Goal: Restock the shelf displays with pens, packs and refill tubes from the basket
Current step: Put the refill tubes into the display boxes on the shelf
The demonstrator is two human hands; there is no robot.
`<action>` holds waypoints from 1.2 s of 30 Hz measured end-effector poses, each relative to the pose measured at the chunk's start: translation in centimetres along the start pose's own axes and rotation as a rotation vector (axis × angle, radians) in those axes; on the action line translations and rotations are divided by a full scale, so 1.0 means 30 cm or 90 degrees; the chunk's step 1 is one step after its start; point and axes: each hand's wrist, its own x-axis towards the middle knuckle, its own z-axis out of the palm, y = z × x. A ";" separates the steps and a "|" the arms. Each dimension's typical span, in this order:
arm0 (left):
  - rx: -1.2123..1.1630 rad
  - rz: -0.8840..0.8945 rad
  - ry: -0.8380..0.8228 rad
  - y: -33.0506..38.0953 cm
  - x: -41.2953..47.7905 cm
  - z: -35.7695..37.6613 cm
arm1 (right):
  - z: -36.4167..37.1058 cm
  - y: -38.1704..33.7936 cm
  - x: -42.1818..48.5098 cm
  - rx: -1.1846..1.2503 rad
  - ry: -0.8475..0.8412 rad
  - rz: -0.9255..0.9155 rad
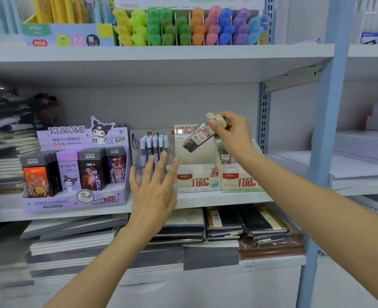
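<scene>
Grip: my right hand (232, 132) pinches refill tube (198, 136) by cap, for slotting below.
Brace: left hand (154, 185) spread, likely steadying pen pack (153, 147).

Leaving open room above the box (198, 177) (backcard (204, 155) rising behind), though hemmed by pens (153, 145) leftward and a second box (239, 181) rightward.

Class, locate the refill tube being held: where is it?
Head view, right of centre: the refill tube hangs tilted from the right hand, above the cream display box on the middle shelf.
</scene>
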 end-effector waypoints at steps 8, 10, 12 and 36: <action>0.065 0.019 -0.014 -0.007 0.016 0.012 | 0.160 0.032 0.056 -0.172 -0.080 -0.034; 0.066 0.018 -0.013 -0.007 0.018 0.016 | 0.179 0.036 0.067 -0.195 -0.139 -0.037; 0.061 0.020 -0.010 -0.011 0.019 0.024 | 0.192 0.038 0.070 -0.219 -0.224 -0.036; -0.386 -0.064 -0.340 0.084 -0.676 0.257 | 0.093 0.234 -0.785 -0.030 -0.395 0.031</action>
